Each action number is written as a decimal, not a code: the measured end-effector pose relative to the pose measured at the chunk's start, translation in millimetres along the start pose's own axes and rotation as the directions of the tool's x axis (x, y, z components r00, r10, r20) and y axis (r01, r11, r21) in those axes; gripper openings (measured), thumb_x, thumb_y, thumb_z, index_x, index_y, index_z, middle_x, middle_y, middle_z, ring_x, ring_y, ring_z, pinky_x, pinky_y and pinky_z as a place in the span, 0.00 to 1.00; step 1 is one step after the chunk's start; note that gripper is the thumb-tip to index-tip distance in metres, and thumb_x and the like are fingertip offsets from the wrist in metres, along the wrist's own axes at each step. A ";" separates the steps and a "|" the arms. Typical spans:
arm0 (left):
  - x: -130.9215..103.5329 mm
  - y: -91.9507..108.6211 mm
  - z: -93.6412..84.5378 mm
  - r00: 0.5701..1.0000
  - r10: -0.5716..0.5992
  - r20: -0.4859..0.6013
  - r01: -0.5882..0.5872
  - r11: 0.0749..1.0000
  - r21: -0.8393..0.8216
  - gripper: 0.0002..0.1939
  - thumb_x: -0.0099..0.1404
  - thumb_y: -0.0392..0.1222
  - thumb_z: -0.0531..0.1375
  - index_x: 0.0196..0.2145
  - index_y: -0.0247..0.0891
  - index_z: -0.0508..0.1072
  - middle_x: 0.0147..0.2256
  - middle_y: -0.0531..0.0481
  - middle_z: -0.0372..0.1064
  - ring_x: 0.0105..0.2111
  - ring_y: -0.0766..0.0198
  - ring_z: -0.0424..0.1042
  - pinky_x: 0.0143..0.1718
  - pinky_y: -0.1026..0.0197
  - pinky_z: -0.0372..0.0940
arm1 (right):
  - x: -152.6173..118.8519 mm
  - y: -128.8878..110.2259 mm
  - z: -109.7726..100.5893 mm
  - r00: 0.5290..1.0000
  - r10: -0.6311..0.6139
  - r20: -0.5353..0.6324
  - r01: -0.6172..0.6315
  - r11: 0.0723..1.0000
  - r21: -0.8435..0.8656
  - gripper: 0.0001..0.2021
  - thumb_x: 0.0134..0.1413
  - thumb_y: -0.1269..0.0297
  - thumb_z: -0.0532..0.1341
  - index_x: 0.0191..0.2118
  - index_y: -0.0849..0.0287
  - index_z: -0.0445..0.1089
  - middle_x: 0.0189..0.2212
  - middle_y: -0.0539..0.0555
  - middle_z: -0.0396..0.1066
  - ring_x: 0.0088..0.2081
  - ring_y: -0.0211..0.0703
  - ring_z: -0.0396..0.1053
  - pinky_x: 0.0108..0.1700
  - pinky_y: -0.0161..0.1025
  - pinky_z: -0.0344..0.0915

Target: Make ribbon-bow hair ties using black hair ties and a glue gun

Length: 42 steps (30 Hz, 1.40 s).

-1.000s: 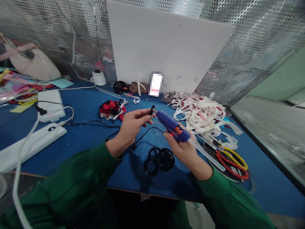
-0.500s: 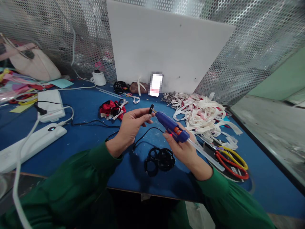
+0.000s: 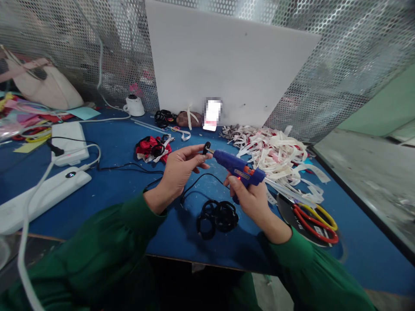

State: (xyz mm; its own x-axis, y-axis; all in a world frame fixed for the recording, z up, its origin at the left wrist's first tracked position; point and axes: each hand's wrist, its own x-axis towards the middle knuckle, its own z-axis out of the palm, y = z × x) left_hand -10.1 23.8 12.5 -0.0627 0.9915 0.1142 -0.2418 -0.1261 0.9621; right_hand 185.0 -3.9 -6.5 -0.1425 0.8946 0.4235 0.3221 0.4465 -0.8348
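Note:
Between thumb and fingertips, my left hand (image 3: pixel 183 170) pinches a small black band (image 3: pixel 206 148). My right hand (image 3: pixel 251 196) is wrapped round the handle of a blue glue gun (image 3: pixel 231 163), whose metal tip is at the black band. A clear glue stick (image 3: pixel 288 191) sticks out of the gun's back end. Several black bands (image 3: pixel 217 218) lie in a bunch on the blue table (image 3: pixel 129 194) below the hands. Left of them, behind my left hand, is a red, black and white fabric bunch (image 3: pixel 152 149).
A heap of white ribbons (image 3: pixel 275 149) lies at the right, with red-and-yellow-handled scissors (image 3: pixel 316 222) in front. White power strips (image 3: pixel 42 198) and cables are at the left. A phone (image 3: pixel 212 114) leans on a white board (image 3: pixel 227 60). A pink bag (image 3: pixel 58 86) stands back left.
The glue gun has tilted closer to level, its back end moving right. My right hand has shifted with it. My left hand has hardly moved; the black band has turned slightly.

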 end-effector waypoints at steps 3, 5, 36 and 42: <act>-0.9 0.8 0.9 1.000 -0.002 -0.004 0.002 1.000 0.004 0.18 0.54 0.44 0.72 0.43 0.39 0.82 0.36 0.45 0.82 0.26 0.64 0.77 0.25 0.64 0.62 | 1.4 -1.6 0.8 0.997 0.073 0.018 -0.074 0.992 0.101 0.21 0.60 0.43 0.60 0.31 0.58 0.71 0.18 0.49 0.67 0.18 0.38 0.64 0.20 0.35 0.59; -1.3 0.5 0.9 1.000 0.002 -0.005 -0.002 1.000 0.009 0.18 0.55 0.43 0.71 0.44 0.39 0.82 0.36 0.45 0.82 0.26 0.64 0.77 0.25 0.64 0.62 | 2.6 -3.0 1.5 0.995 0.090 0.030 -0.094 0.984 0.153 0.22 0.60 0.42 0.61 0.30 0.58 0.70 0.20 0.50 0.70 0.18 0.37 0.64 0.20 0.35 0.59; -1.2 -2.8 0.1 0.994 0.105 -0.018 -0.102 0.989 0.110 0.17 0.60 0.39 0.67 0.48 0.39 0.81 0.36 0.48 0.82 0.27 0.65 0.78 0.26 0.65 0.65 | 8.5 -8.9 -0.4 0.938 0.310 0.155 -0.345 0.802 0.487 0.21 0.60 0.43 0.61 0.31 0.59 0.71 0.23 0.49 0.72 0.16 0.32 0.60 0.20 0.34 0.53; -3.1 -2.4 0.9 0.992 0.128 -0.019 -0.122 0.974 0.189 0.17 0.61 0.40 0.67 0.49 0.39 0.80 0.36 0.47 0.82 0.27 0.64 0.78 0.26 0.63 0.66 | 7.1 -12.9 0.0 0.945 0.291 0.152 -0.328 0.841 0.429 0.23 0.59 0.41 0.61 0.29 0.59 0.71 0.13 0.47 0.64 0.15 0.33 0.57 0.20 0.34 0.51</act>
State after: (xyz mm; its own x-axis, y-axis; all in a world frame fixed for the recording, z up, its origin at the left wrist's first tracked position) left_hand -8.4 21.1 10.1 -0.1110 0.9665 0.2313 -0.0452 -0.2374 0.9704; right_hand 179.8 -3.3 7.3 -0.1834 0.9776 0.1036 -0.0839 0.0894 -0.9925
